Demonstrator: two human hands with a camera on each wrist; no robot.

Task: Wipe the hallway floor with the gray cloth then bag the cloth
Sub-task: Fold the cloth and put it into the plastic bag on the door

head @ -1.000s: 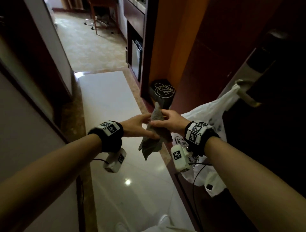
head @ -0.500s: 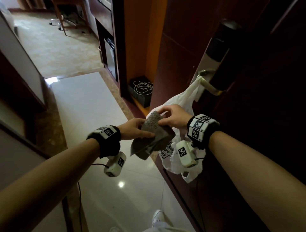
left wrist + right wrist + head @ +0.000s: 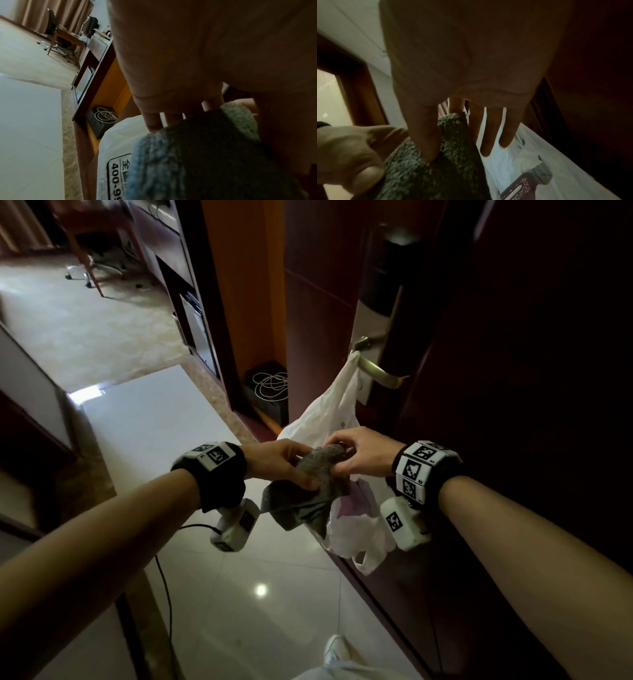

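Head view, centre of frame: both hands hold the gray cloth (image 3: 310, 484) at chest height, just in front of the white plastic bag (image 3: 329, 412), which hangs by one handle loop from the brass door lever (image 3: 378, 371) at upper right. The left hand (image 3: 277, 462) grips the cloth's middle, thumb over the top and fingers curled beneath; the right hand (image 3: 363, 455) pinches the cloth's upper fold between thumb and forefinger, its remaining fingers extended over the bag's mouth. The rest of the cloth droops below the hands, partly overlapping the bag's front.

Left wrist view: the fingers (image 3: 154, 121) of the left hand disappear behind the cloth's fuzzy edge, with the printed bag face at lower centre. Right wrist view: the thumb (image 3: 426, 135) presses into the nap; the bag's interior shows at lower right, already holding some crumpled material.

Handling, as judged: the cloth appears soft, limp and light, with a looped pile that offers good friction, so slipping seems unlikely. It will not keep a shape; bunching it into a compact wad before release should help it clear the mouth. The bag is thin and slack, hung from one loop only; its rim probably needs one hand to hold it open.

The glossy tiled floor (image 3: 239, 628) fills the lower frame.
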